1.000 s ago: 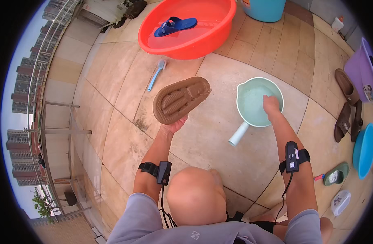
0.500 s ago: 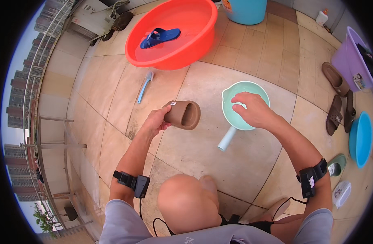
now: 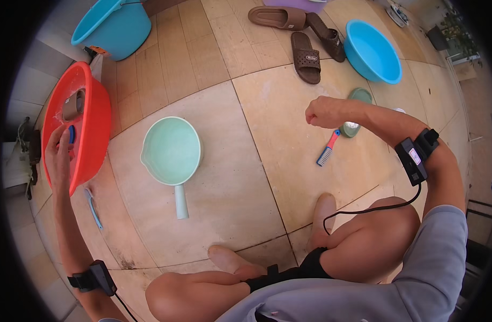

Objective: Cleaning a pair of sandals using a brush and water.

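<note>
My left hand (image 3: 58,158) reaches over the near rim of the red basin (image 3: 98,134), fingers stretched out and apart. Just past the fingertips a blue slipper (image 3: 71,134) shows in part. A brown slipper (image 3: 73,105) lies in the same basin, farther back. My right hand (image 3: 325,111) is curled into a loose fist above the floor, and whatever it may hold is hidden. Below it lies a brush (image 3: 328,147) with a red handle and blue bristles, beside a green oval dish (image 3: 358,110) with something whitish in it. Between my hands stands a pale green dipper (image 3: 172,150).
A light-blue brush (image 3: 93,208) lies near the red basin. At the back stand a blue bucket (image 3: 117,32) and a purple tub (image 3: 297,4). Brown slippers (image 3: 306,58) and a blue basin (image 3: 373,52) are at the back right.
My view has turned right. The brown slipper has left my left hand and is now in the red basin. My right hand has moved from over the dipper to above the red-handled brush and closed.
</note>
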Demonstrator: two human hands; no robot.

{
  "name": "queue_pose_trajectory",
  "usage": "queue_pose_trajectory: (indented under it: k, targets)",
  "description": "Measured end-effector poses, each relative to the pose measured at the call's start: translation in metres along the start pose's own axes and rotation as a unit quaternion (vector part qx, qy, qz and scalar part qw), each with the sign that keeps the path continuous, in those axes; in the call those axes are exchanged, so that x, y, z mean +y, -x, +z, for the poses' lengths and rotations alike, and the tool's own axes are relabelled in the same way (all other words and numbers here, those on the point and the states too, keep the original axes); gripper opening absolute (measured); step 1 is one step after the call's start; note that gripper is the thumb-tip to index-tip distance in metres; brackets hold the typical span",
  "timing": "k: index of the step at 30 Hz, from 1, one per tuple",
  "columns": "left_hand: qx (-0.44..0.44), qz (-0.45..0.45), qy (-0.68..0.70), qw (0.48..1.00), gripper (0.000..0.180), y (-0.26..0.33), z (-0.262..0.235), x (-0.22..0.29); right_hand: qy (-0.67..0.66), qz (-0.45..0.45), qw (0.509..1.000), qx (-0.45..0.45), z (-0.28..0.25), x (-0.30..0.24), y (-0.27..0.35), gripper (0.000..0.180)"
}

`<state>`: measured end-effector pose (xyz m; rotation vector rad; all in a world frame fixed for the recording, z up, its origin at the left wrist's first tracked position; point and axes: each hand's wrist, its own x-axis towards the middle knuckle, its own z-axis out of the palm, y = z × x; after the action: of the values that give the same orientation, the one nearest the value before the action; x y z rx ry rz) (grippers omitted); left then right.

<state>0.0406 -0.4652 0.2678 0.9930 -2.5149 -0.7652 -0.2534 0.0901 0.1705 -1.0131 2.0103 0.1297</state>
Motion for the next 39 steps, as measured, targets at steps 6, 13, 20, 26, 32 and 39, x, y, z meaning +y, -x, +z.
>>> queue_pose_trajectory:
  k: [6, 13, 20, 26, 32, 39]
  targets:
    - [-0.237, 0.182, -0.115, 0.947, 0.031, 0.065, 0.148, 0.123, 0.052, 0.047, 0.989, 0.128, 0.024, 0.113, -0.02, 0.021]
    - [-0.483, -0.026, 0.019, 0.875, 0.04, 0.111, 0.165, 0.149, 0.039, 0.017, 0.915, 0.4, -0.088, 0.15, -0.156, 0.035]
    - [-0.472, -0.215, 0.068, 0.852, 0.038, 0.169, 0.136, 0.111, 0.208, 0.067, 0.903, 0.37, -0.149, 0.181, -0.264, 0.047]
    - [-0.447, -0.212, 0.155, 0.855, 0.039, 0.192, 0.169, 0.115, 0.273, 0.053, 0.872, 0.403, -0.131, 0.14, -0.227, 0.024]
    - [-0.337, -0.407, 0.511, 0.678, 0.041, 0.204, 0.269, 0.125, 0.025, -0.166, 0.933, 0.317, -0.02, 0.009, -0.129, 0.039]
    - [-0.287, -0.475, 0.742, 0.377, 0.054, 0.244, 0.351, 0.147, -0.086, -0.239, 0.909, 0.33, 0.118, 0.038, -0.078, 0.05]
